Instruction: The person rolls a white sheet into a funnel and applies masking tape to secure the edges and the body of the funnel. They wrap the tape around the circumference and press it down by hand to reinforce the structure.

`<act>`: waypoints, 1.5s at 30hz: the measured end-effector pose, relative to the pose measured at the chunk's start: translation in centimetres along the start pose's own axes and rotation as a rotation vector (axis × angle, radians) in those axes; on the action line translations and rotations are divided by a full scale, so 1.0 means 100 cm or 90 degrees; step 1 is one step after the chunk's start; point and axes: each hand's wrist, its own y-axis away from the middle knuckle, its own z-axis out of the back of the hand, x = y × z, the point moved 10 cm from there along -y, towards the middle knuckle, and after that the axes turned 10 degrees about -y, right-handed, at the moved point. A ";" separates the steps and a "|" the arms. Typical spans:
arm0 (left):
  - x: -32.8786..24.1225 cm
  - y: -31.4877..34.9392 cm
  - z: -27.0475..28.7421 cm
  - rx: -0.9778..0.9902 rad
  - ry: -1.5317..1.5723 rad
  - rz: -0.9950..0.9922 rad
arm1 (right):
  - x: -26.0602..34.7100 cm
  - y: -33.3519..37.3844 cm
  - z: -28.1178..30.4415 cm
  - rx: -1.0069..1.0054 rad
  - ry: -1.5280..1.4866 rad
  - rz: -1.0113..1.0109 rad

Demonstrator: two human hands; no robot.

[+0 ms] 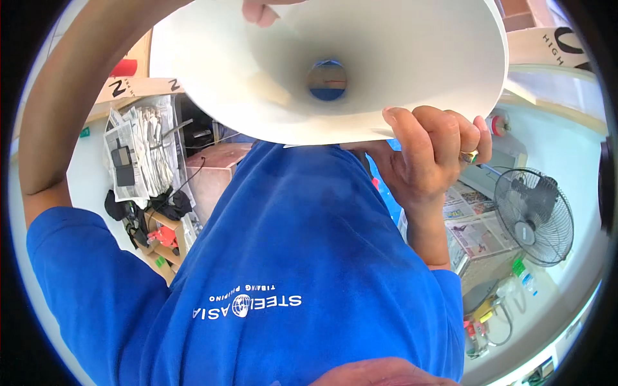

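Note:
A large white sheet rolled into a wide tube (219,83) is held up before my chest, its near end facing me. Looking through it, I see a small round opening at the far end. My right hand (438,145), with a ring on one finger, is closed on the lower right rim, fingertips inside and thumb side beneath. My left arm arches up along the left and over the top. Only some fingers of my left hand (261,11) show, curled over the upper rim into the tube; the rest is cut off by the picture's edge.
At left, folded newspapers (151,148) with a dark phone-like object (122,166) lie near black cloth or bags (170,206) and a wooden box frame (168,238). At right stand a black fan (534,215) and a newspaper-covered surface (479,235). Printed wooden boards (544,48) run behind the tube.

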 end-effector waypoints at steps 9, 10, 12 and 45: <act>0.036 0.009 -0.045 0.139 0.088 0.057 | -0.004 -0.020 -0.019 0.073 -0.073 0.024; 0.039 0.010 -0.044 0.139 0.104 0.050 | -0.008 -0.021 -0.016 0.061 -0.065 0.026; 0.034 0.016 -0.038 0.139 0.135 0.037 | -0.012 -0.023 -0.016 0.070 -0.054 0.029; 0.116 -0.070 0.017 -0.354 -0.461 -0.375 | -0.061 -0.088 -0.056 0.171 -0.219 0.106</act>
